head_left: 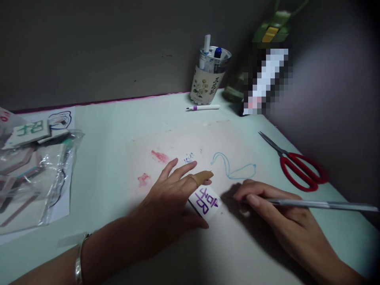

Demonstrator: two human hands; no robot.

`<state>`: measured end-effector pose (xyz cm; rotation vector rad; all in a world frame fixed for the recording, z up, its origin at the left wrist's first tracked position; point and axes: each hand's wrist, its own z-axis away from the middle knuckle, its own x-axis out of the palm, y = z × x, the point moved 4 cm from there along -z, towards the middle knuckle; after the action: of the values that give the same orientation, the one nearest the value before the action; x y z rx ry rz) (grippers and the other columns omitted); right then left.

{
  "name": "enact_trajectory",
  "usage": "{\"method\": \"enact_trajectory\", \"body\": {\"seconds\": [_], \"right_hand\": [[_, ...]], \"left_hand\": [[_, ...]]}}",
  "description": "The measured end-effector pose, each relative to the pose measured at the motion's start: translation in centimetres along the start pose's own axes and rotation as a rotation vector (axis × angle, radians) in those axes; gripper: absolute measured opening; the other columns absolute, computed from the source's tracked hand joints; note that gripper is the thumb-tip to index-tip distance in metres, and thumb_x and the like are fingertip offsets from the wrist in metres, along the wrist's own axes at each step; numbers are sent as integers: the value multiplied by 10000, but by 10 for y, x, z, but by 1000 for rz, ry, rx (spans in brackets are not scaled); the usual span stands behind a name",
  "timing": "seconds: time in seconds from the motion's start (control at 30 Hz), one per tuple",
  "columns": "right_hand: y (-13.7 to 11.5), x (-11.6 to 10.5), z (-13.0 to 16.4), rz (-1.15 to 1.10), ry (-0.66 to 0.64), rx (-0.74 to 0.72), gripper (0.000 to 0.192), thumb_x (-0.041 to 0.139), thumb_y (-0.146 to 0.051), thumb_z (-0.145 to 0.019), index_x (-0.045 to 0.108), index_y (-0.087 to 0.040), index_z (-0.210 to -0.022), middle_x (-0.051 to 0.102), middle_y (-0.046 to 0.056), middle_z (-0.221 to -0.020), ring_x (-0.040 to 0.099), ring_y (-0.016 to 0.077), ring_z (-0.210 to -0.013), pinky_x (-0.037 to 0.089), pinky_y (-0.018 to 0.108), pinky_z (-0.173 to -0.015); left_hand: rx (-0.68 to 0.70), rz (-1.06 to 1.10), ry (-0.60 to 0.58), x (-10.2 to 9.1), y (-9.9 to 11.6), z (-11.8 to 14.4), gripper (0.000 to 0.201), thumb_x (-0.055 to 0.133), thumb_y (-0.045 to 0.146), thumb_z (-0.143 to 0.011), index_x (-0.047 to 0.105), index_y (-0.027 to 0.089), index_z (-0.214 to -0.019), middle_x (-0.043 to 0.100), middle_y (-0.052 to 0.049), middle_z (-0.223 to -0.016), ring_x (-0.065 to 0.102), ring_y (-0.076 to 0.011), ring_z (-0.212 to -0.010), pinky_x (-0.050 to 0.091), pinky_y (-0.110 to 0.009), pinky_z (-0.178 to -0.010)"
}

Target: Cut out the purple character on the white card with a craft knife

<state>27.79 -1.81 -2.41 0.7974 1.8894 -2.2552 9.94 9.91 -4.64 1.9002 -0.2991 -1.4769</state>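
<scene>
A small white block (211, 204) with purple characters on its top lies on the pale, marked sheet (237, 138). My left hand (172, 194) steadies it, thumb at its near edge and fingers along its far side. One finger wears a tan covering (203, 178). My right hand (273, 213) grips a slim silver pen-like tool (320, 204), its narrow tip pointing at the block from the right, apart from it. The exact kind of tool cannot be made out.
Red-handled scissors (299, 172) lie at the right. At the back stand a cup of pens (208, 79) and a green bottle (237, 83), with a white and purple marker (206, 107) before the cup. Clear plastic bags (26, 178) and white blocks (32, 132) are at left.
</scene>
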Motion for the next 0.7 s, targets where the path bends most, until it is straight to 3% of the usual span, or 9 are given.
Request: {"method": "enact_trajectory", "body": {"seconds": [0.13,0.3,0.7], "right_hand": [[2,4,2,-87,-8,87,232,657,-437,-907,625,-237,-793,594,-11,-712,546,136,-650,451,238,-550],[3,5,4,-83,60,117,259,676,-413,-884,593,-220,-733,559,-9,-676,492,140,-627,409,261,-536],[6,8,0,-53,21,55,268,662,-422,-906,582,-220,-749,609,0,-716,521,148,-663,414,266,-559]], "left_hand": [[6,2,14,0,-1,-1,869,915,413,-671,459,241,-1390,616,-90,-1407,395,-336,-1447,162,-619,-1234],[16,-6,28,1,0,0,875,918,392,-672,454,237,-1398,618,-95,-1403,404,-337,-1441,170,-622,-1233],[7,-7,8,0,0,-2,857,916,371,-678,461,236,-1392,609,-78,-1417,392,-325,-1449,169,-614,-1235]]}}
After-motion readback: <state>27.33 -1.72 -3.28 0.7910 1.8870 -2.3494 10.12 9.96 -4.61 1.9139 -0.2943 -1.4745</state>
